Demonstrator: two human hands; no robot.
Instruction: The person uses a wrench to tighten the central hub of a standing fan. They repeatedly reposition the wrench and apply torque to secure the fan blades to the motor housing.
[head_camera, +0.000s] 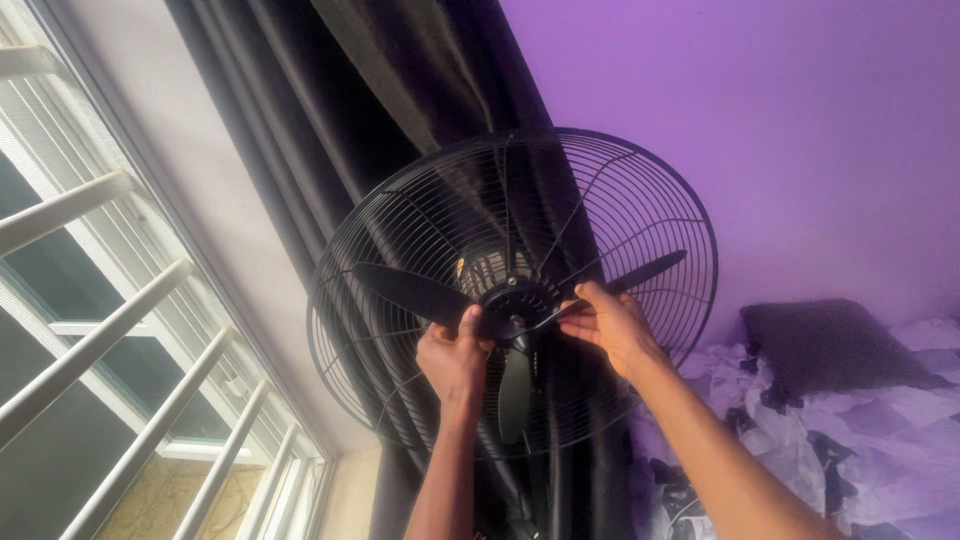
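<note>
A black fan (515, 290) is seen from below, its front guard off and three dark blades (410, 290) bared against the round wire rear cage (640, 190). Both hands are raised to the hub (510, 305) at the centre. The left hand (455, 355) is pressed against the hub from below left, its thumb laid up along the root of the left blade; its grip is closed about the hub's edge, though how firmly cannot be told. The right hand (610, 322) is set at the hub's right side, its fingers pinched on the root of the right blade (650, 270), a thin dark rod or wire being caught between fingertips and hub. The third blade (513, 395) hangs downward between the two forearms.

Nothing is held inside the cage but the blades and hub. Behind the fan, a dark curtain (400, 90) hangs against a purple wall (800, 120). A window with white bars (90, 340) lies at the left. At lower right, a bed with patterned bedding (850, 440) and a dark pillow (825, 345) is seen.
</note>
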